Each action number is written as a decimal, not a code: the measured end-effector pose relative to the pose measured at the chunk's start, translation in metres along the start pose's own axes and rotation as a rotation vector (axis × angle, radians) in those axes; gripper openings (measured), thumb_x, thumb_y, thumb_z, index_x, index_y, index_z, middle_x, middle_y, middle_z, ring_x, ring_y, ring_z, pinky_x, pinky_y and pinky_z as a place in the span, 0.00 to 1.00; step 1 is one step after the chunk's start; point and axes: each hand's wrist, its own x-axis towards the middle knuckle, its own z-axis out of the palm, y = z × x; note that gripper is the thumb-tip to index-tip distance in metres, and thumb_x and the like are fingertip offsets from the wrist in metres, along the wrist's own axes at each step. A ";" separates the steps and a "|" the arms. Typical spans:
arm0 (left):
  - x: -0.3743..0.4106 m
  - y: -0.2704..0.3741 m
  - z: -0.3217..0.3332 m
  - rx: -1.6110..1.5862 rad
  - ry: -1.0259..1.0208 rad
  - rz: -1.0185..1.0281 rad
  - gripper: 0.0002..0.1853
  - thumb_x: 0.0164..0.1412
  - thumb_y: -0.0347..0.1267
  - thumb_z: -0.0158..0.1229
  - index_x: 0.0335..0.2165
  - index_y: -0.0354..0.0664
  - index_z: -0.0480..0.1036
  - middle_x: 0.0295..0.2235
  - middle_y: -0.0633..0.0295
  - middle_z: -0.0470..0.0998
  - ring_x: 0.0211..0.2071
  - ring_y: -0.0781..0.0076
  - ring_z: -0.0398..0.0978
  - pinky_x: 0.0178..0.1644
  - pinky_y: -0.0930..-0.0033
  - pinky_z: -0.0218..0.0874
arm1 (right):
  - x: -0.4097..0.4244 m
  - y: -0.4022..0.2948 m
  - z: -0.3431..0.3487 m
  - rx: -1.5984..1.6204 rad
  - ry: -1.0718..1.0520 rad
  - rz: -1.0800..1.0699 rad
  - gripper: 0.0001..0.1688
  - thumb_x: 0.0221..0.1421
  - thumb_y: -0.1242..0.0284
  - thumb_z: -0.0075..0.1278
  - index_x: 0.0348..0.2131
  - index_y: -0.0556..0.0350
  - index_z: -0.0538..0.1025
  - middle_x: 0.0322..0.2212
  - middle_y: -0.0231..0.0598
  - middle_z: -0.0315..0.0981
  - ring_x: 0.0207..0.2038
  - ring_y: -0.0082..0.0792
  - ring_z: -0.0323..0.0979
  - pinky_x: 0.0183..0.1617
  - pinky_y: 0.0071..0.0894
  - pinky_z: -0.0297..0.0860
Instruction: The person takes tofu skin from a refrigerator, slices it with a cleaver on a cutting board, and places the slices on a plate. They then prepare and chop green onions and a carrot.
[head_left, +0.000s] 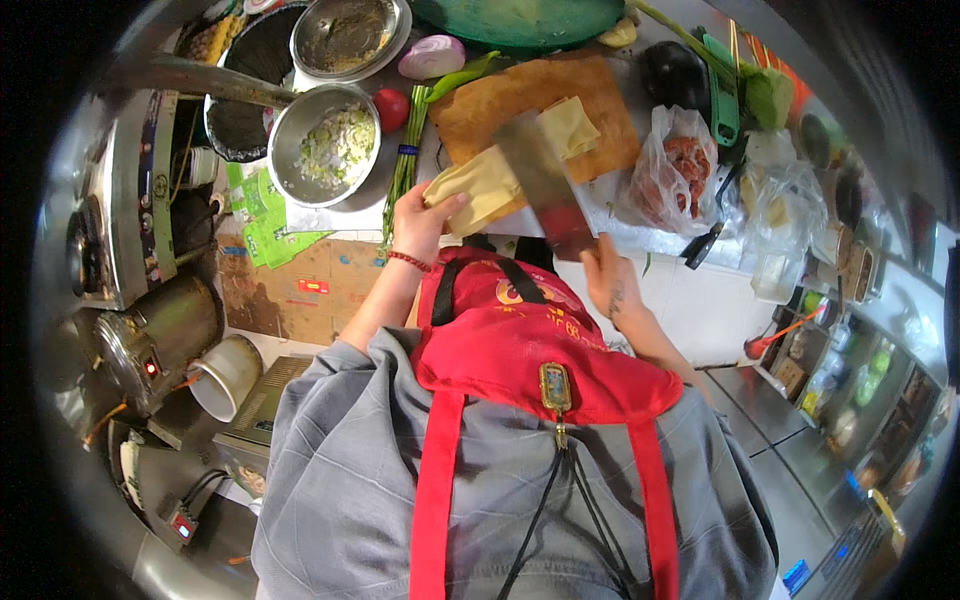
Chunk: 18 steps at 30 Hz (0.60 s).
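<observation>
My left hand (426, 221) holds a stack of pale yellow sheets (476, 189), perhaps tofu skin, at its left end, thumb on top. The stack lies over the near left part of a wooden cutting board (487, 105). In my right hand (609, 281) is the handle of a cleaver (546, 180); its broad blade, slightly blurred, points away from me and meets or overlaps the right end of the stack. Just right of the blade, a smaller folded piece of the same sheets (568, 127) rests on the board. Whether the blade touches it I cannot tell.
Left of the board are green stalks bound with a band (405, 157), a tomato (391, 109), half an onion (432, 57), a green pepper (461, 76) and a steel bowl of chopped vegetables (324, 146). Rightward are an eggplant (675, 75), bagged meat (675, 169) and a black-handled knife (705, 241).
</observation>
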 end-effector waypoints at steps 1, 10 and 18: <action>0.003 0.006 0.011 -0.049 -0.060 0.004 0.18 0.52 0.20 0.61 0.44 0.35 0.71 0.38 0.60 0.78 0.37 0.72 0.77 0.40 0.73 0.71 | -0.005 0.001 -0.010 0.013 0.047 0.022 0.14 0.59 0.69 0.44 0.41 0.57 0.62 0.23 0.64 0.71 0.28 0.67 0.69 0.29 0.60 0.64; 0.101 -0.050 0.062 0.627 -0.012 0.168 0.23 0.50 0.32 0.66 0.43 0.33 0.70 0.38 0.57 0.77 0.33 0.68 0.77 0.31 0.69 0.70 | -0.051 0.049 -0.027 0.169 0.324 0.170 0.10 0.59 0.70 0.45 0.36 0.59 0.64 0.25 0.62 0.72 0.31 0.67 0.70 0.28 0.53 0.65; 0.093 0.007 0.087 1.492 -0.095 0.534 0.33 0.44 0.44 0.67 0.44 0.32 0.68 0.41 0.41 0.73 0.45 0.43 0.70 0.49 0.54 0.63 | -0.084 0.068 -0.011 0.223 0.255 0.360 0.10 0.59 0.71 0.46 0.35 0.59 0.65 0.24 0.56 0.73 0.30 0.62 0.72 0.31 0.42 0.68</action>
